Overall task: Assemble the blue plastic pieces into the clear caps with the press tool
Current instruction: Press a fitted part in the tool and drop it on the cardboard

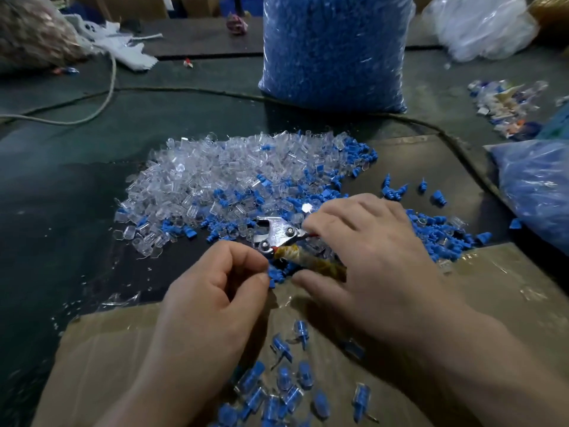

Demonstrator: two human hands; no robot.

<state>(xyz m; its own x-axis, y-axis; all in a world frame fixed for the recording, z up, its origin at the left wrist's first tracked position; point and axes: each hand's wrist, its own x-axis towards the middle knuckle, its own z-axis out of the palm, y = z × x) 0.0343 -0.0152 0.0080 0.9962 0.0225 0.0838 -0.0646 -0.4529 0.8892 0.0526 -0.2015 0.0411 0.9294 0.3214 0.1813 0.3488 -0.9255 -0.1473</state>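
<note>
Underneath, dark mat [61,195], cardboard [107,349], heaped clear caps [197,174], blue pieces [437,235].

Left hand [215,291] entered from the lower edge, back upward, fingers curled and thumb tip pressed against the index finger; whether anything lay pinched between them could not be seen. Right hand [372,257] reached in from the lower right, palm down, fingers curled over the handles of the press tool [277,234], thumb beneath. Both forearms were bare, and the hands were just beside each other.
</note>
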